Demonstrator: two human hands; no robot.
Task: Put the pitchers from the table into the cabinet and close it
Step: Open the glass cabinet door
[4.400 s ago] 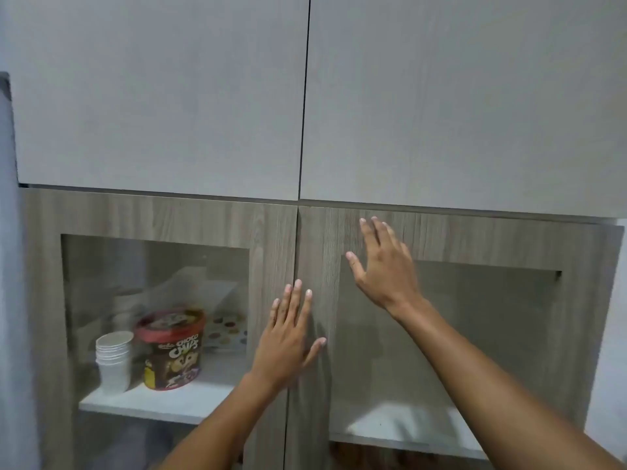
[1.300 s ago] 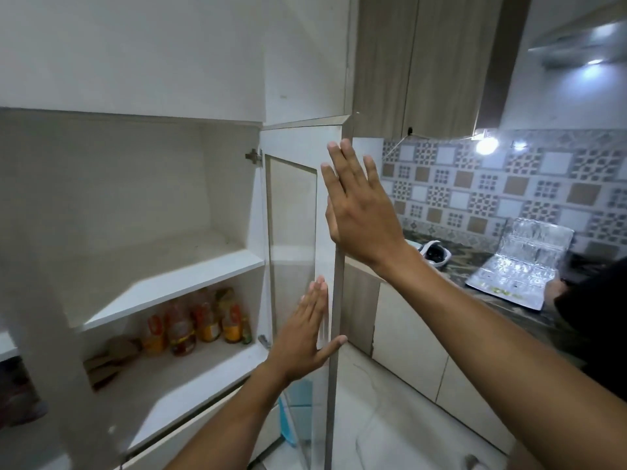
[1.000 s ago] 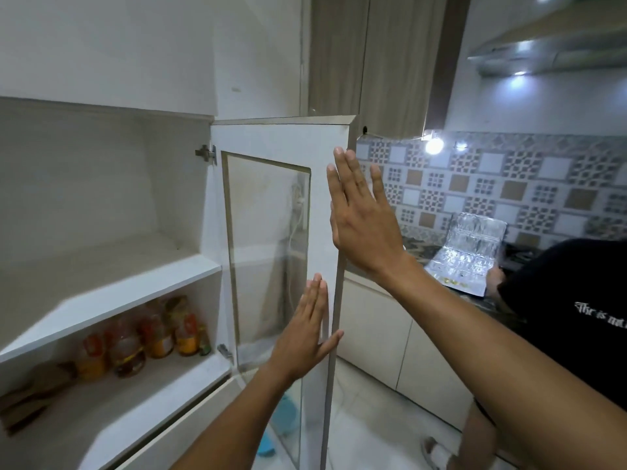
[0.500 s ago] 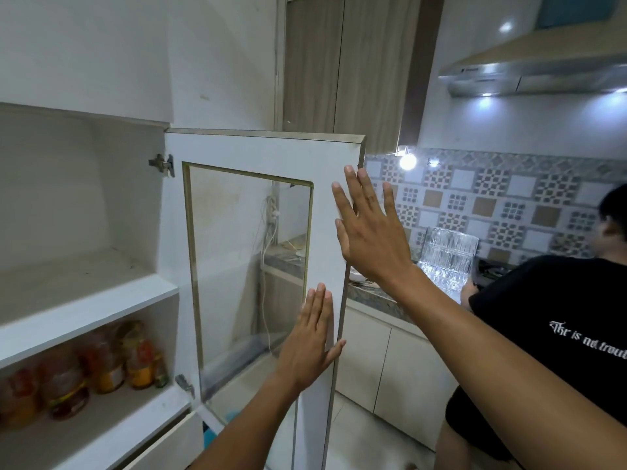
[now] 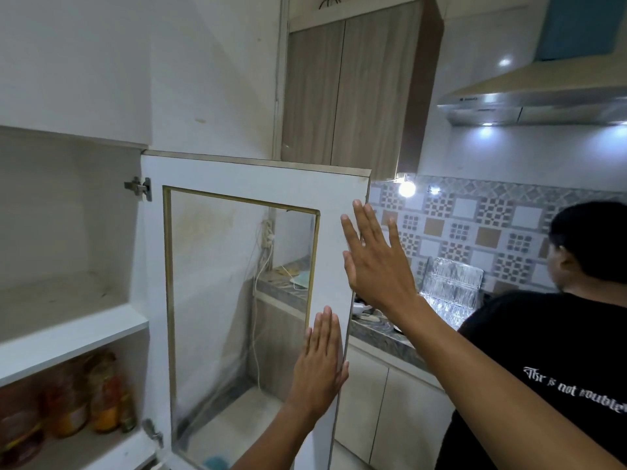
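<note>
The cabinet's right door (image 5: pixel 258 178), white inside with a glass pane, stands swung wide open. My left hand (image 5: pixel 320 368) lies flat with fingers together against the door's inner face near its free edge. My right hand (image 5: pixel 376 262) is spread open at the same edge, higher up, holding nothing. The cabinet's upper shelf (image 5: pixel 68 330) is bare. No pitcher or table is in view.
Several bottles (image 5: pixel 101 395) stand on the lower shelf at the left. A person in a black shirt (image 5: pixel 556 361) stands close on the right at the stone counter (image 5: pixel 380 334). Clear glassware (image 5: pixel 451 290) sits on the counter below a range hood (image 5: pixel 529 103).
The cabinet doors were shut 4.4 s ago; the right door has swung open further, and my view has turned right. Both hands stay at its free edge.
</note>
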